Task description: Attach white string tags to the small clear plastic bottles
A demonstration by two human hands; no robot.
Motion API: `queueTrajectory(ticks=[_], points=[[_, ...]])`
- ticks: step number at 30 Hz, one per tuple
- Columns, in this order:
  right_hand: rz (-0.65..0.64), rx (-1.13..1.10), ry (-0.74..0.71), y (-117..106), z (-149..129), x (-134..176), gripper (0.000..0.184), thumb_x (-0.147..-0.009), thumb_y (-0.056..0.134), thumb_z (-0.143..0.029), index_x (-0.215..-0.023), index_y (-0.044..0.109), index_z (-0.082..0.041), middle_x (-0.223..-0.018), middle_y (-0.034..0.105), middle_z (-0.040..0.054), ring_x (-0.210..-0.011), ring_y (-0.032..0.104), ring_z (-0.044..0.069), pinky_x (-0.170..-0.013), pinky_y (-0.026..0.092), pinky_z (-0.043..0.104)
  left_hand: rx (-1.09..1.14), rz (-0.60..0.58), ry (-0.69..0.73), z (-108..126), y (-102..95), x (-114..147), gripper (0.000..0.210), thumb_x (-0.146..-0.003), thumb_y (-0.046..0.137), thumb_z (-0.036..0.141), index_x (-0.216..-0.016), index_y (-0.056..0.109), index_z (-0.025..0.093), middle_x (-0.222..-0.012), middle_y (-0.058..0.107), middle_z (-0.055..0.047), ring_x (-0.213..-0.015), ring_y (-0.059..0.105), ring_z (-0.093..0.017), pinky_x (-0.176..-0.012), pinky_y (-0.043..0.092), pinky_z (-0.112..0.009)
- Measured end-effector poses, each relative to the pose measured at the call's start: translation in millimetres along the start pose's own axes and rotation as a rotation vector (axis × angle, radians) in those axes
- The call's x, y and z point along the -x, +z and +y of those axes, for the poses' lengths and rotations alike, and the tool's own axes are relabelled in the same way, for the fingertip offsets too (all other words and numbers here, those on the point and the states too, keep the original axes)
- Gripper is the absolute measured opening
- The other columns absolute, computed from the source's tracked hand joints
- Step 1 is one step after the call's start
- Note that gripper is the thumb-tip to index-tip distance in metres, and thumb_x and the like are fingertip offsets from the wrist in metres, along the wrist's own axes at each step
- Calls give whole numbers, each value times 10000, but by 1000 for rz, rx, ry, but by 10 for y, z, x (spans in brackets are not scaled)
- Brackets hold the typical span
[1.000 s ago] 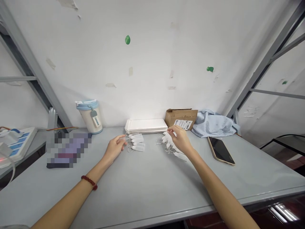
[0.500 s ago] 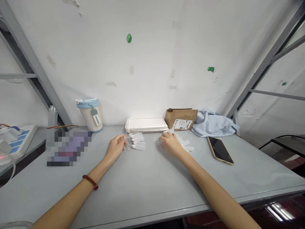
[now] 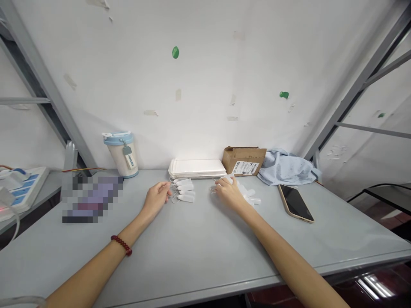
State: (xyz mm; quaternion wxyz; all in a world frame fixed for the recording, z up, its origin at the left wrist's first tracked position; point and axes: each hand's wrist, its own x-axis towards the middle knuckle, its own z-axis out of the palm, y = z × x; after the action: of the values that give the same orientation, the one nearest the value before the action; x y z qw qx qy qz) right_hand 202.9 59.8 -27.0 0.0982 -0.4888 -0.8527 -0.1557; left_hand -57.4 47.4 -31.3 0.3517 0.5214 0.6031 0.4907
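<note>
Lowest in my head view I had the straight front edge of the smooth grey bench (image 3: 192,256), with a dark red, glossy floor (image 3: 316,295) below it at right. Both forearms reached in over that edge, the left one wearing a dark red beaded bracelet (image 3: 121,245). Between them I had a broad stretch of grey surface, good room for sliding either hand sideways or back.

Farther in, the left hand (image 3: 156,197) rested with its fingers curled narrow, just beside the looped ends of a short row of small white translucent plastic tubes (image 3: 185,187); I couldn't tell whether they pinched anything. The right hand (image 3: 228,191) bent its fingers down over a loose pile of similar clear-white plastic tubes (image 3: 248,192), and whether they gripped one I couldn't tell. A strip of bench separated row from pile.

Right of the pile, well short of the bench's slanting right edge, lay a black-screened phone in a beige case (image 3: 296,203). A pixelated purple-grey patch (image 3: 96,197) sat near the left edge.

Along the back edge I saw a cream cup with a blue lid (image 3: 122,156), a flat stack of white packets (image 3: 197,167), a brown cardboard box (image 3: 245,157) and a crumpled pale-blue cloth (image 3: 284,169), all before the white wall (image 3: 205,85).
</note>
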Motion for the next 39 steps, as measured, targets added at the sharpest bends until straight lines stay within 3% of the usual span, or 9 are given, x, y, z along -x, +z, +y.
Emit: queueTrajectory(ticks=[11,17,28,32,39], points=[[-41,21,155,-112,169,68,223,-852,475,-199,-1015,623,-160,-1061,584,138,-1013,452,273,-797,315,378,24,4,-13,1,0,-3,359,-679,534,437,-882,578,144,-593,576,13,-441,455,-106,-428,344,-224],[-133,21,173,-186,96,75,373,-809,445,-89,-1156,547,-177,-1121,539,135,-975,467,255,-772,335,354,21,-10,-15,-25,-3,-13,381,-681,521,410,-943,568,138,-614,570,12,-452,454,-103,-431,345,-221],[-201,2,140,-202,58,43,327,-803,462,-42,-1065,596,-184,-1023,598,113,-971,493,260,-785,327,365,15,-3,-11,-30,-1,-15,365,-687,523,392,-942,569,134,-602,567,14,-453,453,-104,-429,344,-220],[-126,-80,119,-162,100,30,347,-785,483,-1,-1048,613,-187,-1026,612,104,-972,508,244,-795,331,363,21,-14,5,-48,-6,-22,387,-700,532,418,-954,562,128,-605,561,14,-451,448,-103,-423,335,-217],[160,-409,77,-163,78,24,240,-819,546,-95,-1026,629,-183,-973,661,84,-966,560,228,-841,361,373,-11,-4,180,68,50,134,410,-773,515,444,-1069,515,161,-588,529,41,-482,442,-107,-477,360,-226]])
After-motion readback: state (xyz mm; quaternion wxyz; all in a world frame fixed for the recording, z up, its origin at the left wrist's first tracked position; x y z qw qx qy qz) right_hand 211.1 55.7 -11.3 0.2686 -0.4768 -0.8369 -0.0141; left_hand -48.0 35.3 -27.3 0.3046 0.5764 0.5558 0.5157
